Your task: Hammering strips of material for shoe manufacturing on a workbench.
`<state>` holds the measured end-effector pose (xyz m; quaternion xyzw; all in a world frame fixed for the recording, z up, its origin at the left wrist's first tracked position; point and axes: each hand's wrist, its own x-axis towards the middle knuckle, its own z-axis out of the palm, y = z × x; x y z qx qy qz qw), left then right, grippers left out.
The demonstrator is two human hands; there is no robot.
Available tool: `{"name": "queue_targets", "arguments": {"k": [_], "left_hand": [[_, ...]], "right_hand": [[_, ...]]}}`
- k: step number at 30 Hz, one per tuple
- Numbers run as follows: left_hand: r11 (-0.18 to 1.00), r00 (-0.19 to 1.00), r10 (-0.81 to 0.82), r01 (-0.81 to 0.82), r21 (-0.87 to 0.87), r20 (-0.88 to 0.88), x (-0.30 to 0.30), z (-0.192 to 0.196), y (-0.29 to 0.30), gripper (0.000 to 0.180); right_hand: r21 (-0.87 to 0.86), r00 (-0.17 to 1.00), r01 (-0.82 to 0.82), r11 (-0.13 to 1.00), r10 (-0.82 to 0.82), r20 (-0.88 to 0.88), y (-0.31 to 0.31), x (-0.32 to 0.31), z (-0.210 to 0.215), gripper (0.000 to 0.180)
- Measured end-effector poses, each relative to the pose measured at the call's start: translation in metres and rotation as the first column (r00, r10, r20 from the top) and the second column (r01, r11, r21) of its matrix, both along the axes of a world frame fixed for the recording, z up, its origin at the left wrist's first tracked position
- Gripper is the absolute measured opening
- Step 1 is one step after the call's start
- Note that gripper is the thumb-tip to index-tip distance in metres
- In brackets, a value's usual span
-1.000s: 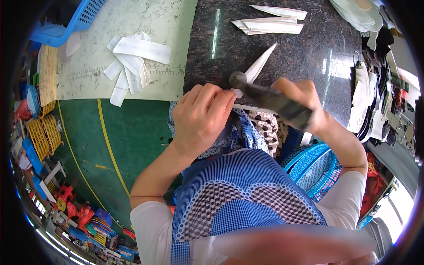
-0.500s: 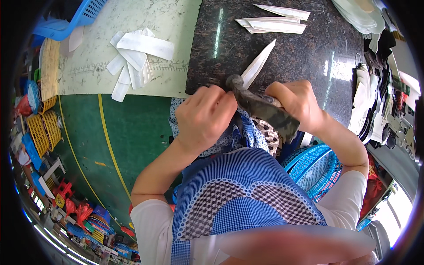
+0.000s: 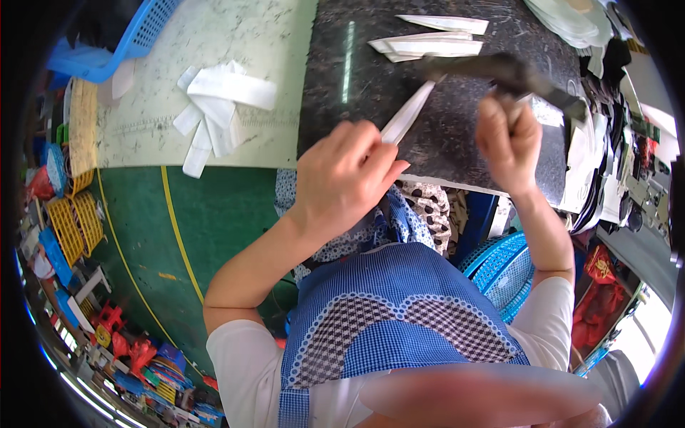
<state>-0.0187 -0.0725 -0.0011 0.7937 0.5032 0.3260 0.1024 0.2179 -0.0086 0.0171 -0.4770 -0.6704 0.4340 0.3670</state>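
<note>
My left hand [image 3: 344, 178] presses on the near end of a long white pointed fabric piece [image 3: 409, 114] that lies on the dark speckled worktop [image 3: 457, 135]. My right hand [image 3: 508, 143] is raised over the worktop and grips the handle of a dark tool [image 3: 499, 71]. The tool is blurred, and its head is above the far tip of the white piece. My forearms come in from below, over a blue checked apron.
More white pointed pieces [image 3: 428, 44] lie at the far side of the worktop. A heap of white strips [image 3: 214, 107] rests on a pale board [image 3: 214, 57], with a blue basket [image 3: 121, 43] beyond. Stacked white pieces [image 3: 571, 21] lie far right. A blue basket [image 3: 506, 267] is under the table.
My right hand has lifted the dark tool up and away from my left hand, toward the far right. The left hand has stayed on the white piece.
</note>
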Motion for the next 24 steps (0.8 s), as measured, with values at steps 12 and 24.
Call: {"name": "queue_targets", "arguments": {"k": [12,24], "left_hand": [[0.934,0.986,-0.129,0.155,0.321,-0.1,0.008,0.035,0.108,0.015],[0.948,0.935,-0.271,0.301,0.104,-0.23,0.015,-0.002,0.16,0.036]], "right_hand": [[-0.26,0.752,0.456,0.851,-0.524,-0.399,-0.003,0.052,-0.018,0.027],[-0.282,0.78,0.387,0.878,-0.475,-0.407,-0.006,0.054,-0.014,0.023]]}}
